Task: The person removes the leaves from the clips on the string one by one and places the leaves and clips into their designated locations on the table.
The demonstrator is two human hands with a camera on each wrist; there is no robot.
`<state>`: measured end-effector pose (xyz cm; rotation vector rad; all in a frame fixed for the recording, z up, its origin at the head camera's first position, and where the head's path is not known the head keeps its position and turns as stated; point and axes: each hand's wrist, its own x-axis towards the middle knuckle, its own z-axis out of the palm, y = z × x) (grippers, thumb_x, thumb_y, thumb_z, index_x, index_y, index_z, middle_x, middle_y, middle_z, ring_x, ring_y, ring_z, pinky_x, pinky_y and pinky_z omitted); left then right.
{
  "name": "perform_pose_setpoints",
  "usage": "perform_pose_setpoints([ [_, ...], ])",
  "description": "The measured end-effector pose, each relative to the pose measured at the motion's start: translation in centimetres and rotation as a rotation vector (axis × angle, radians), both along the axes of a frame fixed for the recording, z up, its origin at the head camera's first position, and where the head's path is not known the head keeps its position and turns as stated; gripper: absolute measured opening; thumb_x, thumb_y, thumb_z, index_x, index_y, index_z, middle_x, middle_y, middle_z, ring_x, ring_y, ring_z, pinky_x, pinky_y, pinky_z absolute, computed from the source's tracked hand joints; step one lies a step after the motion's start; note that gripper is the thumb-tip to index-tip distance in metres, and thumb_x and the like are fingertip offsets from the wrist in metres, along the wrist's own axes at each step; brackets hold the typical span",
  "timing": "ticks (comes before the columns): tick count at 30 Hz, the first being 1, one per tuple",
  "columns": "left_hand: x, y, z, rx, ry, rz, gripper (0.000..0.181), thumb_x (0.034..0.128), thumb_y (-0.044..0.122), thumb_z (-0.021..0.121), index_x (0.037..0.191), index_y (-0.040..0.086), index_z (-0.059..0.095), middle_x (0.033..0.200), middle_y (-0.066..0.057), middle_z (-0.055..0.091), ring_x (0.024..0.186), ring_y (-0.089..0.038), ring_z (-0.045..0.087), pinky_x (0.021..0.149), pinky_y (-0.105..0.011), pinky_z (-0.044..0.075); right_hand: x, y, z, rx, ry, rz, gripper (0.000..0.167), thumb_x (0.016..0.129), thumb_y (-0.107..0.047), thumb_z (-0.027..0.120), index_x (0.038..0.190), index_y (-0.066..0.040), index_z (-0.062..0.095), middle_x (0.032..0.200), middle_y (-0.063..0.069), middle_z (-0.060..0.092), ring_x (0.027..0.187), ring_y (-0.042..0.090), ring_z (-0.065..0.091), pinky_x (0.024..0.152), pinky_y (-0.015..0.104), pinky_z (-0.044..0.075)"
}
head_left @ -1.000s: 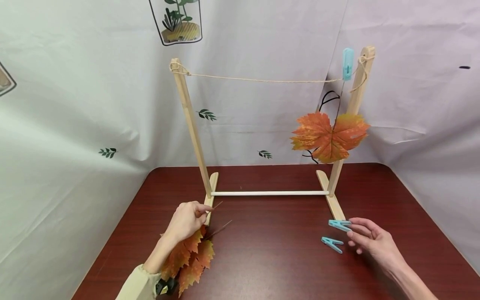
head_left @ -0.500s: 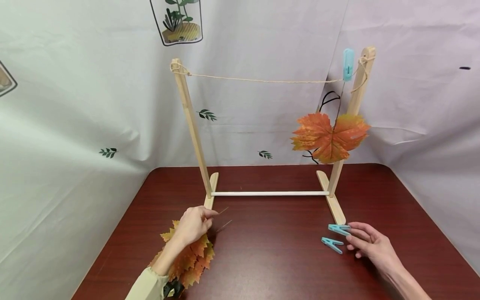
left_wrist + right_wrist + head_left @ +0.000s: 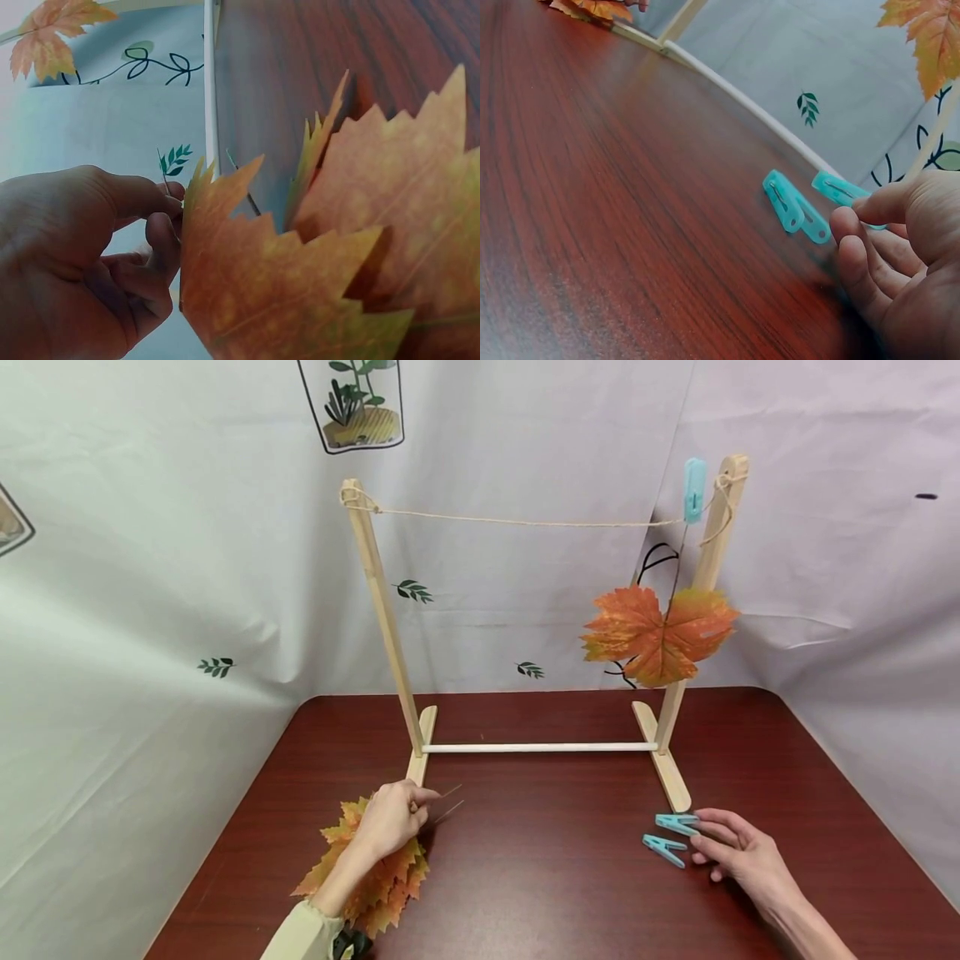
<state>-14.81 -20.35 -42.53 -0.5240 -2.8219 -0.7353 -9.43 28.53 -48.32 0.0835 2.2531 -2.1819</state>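
Observation:
My left hand [image 3: 393, 820] pinches the thin stem of an orange artificial leaf [image 3: 262, 292] between thumb and forefinger. Beneath that hand and forearm, more orange-yellow leaves [image 3: 401, 885] lie in an overlapping pile on the table; a second stem [image 3: 448, 811] points right from it. At the right, my right hand [image 3: 742, 853] pinches one end of a light-blue clothespin [image 3: 673, 823]. Just in front of it, another blue clothespin [image 3: 664, 850] lies on the tabletop, apart from the fingers. How many leaves are piled up is hidden.
A wooden stand with a left post [image 3: 382, 610] and right post [image 3: 723, 527] carries a string [image 3: 517, 522]. Near its right end a blue clothespin [image 3: 694, 489] holds a hanging orange leaf [image 3: 660, 639]. A white rod [image 3: 540, 747] joins the feet on the dark-red table [image 3: 540, 877].
My left hand has moved slightly right and nearer to me with the leaf stem, uncovering more of the leaves. My right hand, with the clothespin, has shifted slightly toward me.

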Motion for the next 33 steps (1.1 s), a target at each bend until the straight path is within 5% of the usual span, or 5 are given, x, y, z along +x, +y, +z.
perform_pose_setpoints([
  [14,0.2,-0.1,-1.4,-0.002,-0.024,0.004,0.024,0.0777,-0.005,0.073,0.092,0.012,0.081,0.081,0.001,0.067,0.072,-0.021,0.066,0.057,-0.030,0.048,-0.1,-0.1,-0.5,0.095,0.015,0.014,0.030,0.090,0.004,0.070,0.116,-0.012,0.065,0.100,-0.010,0.071,0.071,0.017,0.070,0.048,0.029,0.051],
  [33,0.2,-0.1,-2.4,0.020,-0.085,0.012,0.021,0.0795,-0.006,0.071,0.091,0.010,0.080,0.083,-0.002,0.068,0.066,-0.014,0.057,0.050,-0.026,0.041,0.0,-0.8,-0.3,0.216,-0.005,-0.044,0.040,0.086,0.003,0.074,0.121,0.009,0.056,0.103,-0.002,0.070,0.068,0.016,0.069,0.046,0.031,0.049],
])
